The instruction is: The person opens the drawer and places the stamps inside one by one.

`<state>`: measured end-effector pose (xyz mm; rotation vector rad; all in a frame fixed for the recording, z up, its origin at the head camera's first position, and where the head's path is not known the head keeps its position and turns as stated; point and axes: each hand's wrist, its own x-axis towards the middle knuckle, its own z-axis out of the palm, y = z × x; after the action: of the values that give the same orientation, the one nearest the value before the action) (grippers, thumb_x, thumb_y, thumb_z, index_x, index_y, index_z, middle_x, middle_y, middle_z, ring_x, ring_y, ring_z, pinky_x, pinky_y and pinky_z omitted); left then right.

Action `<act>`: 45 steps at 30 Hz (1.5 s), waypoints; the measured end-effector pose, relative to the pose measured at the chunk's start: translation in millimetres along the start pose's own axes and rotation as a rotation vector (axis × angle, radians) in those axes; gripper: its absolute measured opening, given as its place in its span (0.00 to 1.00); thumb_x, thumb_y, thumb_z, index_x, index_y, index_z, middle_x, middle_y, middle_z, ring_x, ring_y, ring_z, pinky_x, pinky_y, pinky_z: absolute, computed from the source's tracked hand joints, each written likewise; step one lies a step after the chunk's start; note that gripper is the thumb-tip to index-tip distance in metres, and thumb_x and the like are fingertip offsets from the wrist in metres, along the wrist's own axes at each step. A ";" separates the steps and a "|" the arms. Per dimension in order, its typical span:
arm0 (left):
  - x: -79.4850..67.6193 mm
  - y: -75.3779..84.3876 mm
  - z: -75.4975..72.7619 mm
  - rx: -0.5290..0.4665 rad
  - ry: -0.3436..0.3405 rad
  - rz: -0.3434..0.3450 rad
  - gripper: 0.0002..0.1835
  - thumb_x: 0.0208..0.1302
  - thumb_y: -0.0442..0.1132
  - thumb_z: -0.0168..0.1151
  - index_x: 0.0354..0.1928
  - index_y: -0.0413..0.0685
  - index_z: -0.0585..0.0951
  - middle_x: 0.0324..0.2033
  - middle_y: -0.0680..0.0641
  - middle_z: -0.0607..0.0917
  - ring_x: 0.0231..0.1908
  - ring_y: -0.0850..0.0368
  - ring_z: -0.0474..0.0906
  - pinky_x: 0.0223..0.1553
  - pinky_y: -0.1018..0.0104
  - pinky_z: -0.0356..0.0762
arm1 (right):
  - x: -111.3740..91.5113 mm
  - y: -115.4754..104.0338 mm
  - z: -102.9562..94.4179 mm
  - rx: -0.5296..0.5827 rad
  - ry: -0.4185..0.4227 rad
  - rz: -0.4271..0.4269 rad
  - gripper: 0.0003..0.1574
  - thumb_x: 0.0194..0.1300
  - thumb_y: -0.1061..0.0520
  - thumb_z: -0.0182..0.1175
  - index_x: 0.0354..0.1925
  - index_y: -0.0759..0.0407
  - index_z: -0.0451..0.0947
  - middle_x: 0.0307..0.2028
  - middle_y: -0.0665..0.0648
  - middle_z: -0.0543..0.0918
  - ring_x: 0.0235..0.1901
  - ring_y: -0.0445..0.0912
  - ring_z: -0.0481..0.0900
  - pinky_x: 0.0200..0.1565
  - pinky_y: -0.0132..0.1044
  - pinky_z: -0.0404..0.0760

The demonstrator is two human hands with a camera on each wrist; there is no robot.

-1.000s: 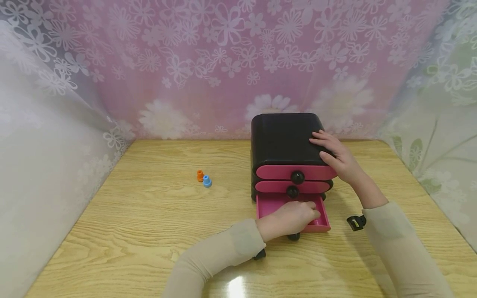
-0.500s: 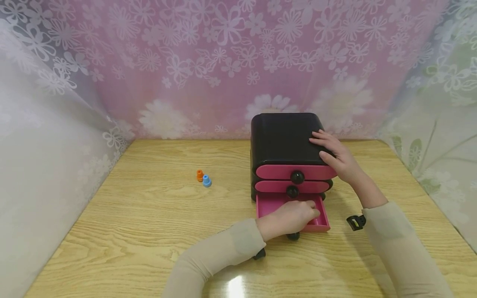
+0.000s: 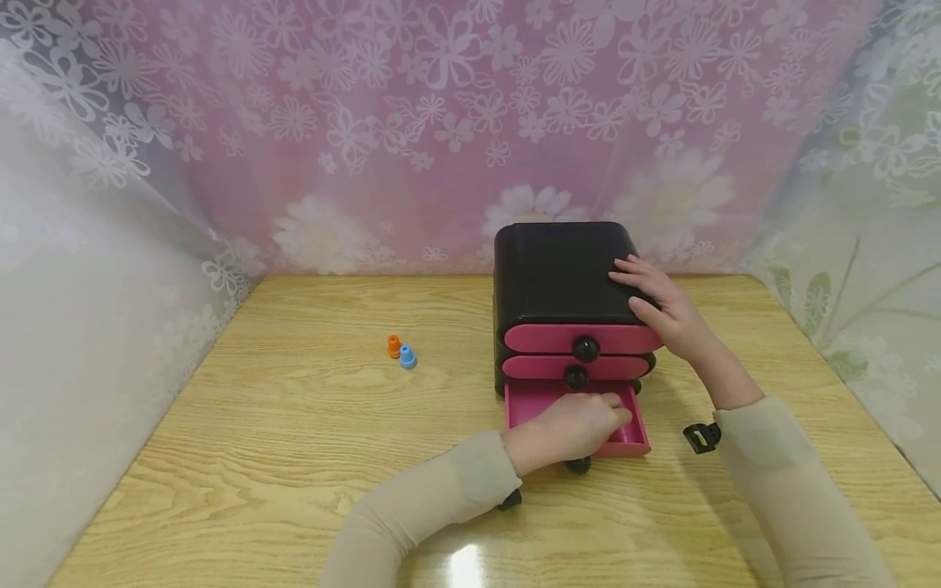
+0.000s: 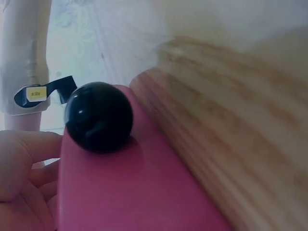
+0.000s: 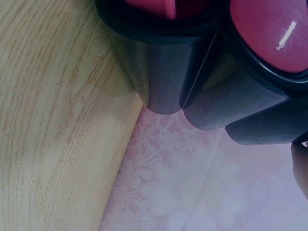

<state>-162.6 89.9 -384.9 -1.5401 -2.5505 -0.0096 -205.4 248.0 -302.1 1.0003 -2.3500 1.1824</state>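
A black cabinet (image 3: pixel 562 273) with pink drawer fronts stands on the wooden table. Its bottom drawer (image 3: pixel 638 450) is pulled out, while the two above are closed. My left hand (image 3: pixel 577 425) reaches into that drawer with bent fingers. In the left wrist view, those fingers (image 4: pixel 43 144) are behind the pink drawer front (image 4: pixel 130 192), beside its round black knob (image 4: pixel 98 118). Whether they hold anything is hidden. Spread over the right edge of the cabinet top, my right hand (image 3: pixel 669 310) rests with its fingers extended. Only a sliver of it shows in the right wrist view.
Left of the cabinet, a small orange cone-shaped piece (image 3: pixel 394 346) and a light blue one (image 3: pixel 408 358) stand side by side on the table (image 3: pixel 309 457). Behind the table hangs a pink flowered curtain (image 3: pixel 412 147). Pale cloth (image 3: pixel 88 327) lines the left side.
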 end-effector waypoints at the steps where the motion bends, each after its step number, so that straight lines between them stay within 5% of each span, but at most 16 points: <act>1: -0.4 -0.4 -0.7 0.000 0.010 0.002 0.07 0.61 0.38 0.55 0.38 0.56 0.81 0.30 0.55 0.75 0.29 0.68 0.73 0.26 0.79 0.71 | 0.1 0.5 0.0 -0.001 0.000 0.001 0.21 0.60 0.70 0.44 0.52 0.80 0.64 0.56 0.77 0.59 0.60 0.68 0.45 0.57 0.62 0.41; 10: -10.0 -1.6 -12.5 0.000 0.091 0.026 0.07 0.60 0.38 0.55 0.38 0.55 0.81 0.32 0.56 0.76 0.33 0.68 0.74 0.30 0.81 0.71 | -4.7 38.2 -0.2 -0.011 0.004 -0.006 0.23 0.61 0.68 0.45 0.55 0.72 0.65 0.59 0.70 0.60 0.63 0.59 0.46 0.59 0.58 0.42; 21: -30.1 -5.2 -21.3 -0.029 0.172 0.033 0.07 0.58 0.40 0.57 0.39 0.53 0.80 0.37 0.56 0.77 0.37 0.69 0.73 0.34 0.83 0.70 | 0.4 -0.1 1.6 -0.008 0.004 -0.001 0.21 0.60 0.70 0.44 0.52 0.80 0.64 0.55 0.78 0.60 0.60 0.68 0.46 0.57 0.61 0.43; 45: -72.6 -29.0 -24.0 -0.030 0.286 -0.047 0.07 0.58 0.37 0.55 0.36 0.52 0.81 0.36 0.55 0.78 0.36 0.66 0.75 0.30 0.77 0.74 | -0.1 1.9 0.7 0.001 0.003 0.009 0.21 0.60 0.70 0.44 0.52 0.80 0.64 0.56 0.78 0.59 0.61 0.65 0.45 0.58 0.60 0.42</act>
<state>-151.8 10.4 -369.2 -1.3758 -2.3683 -0.2555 -206.7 248.3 -303.7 0.9888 -2.3545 1.1875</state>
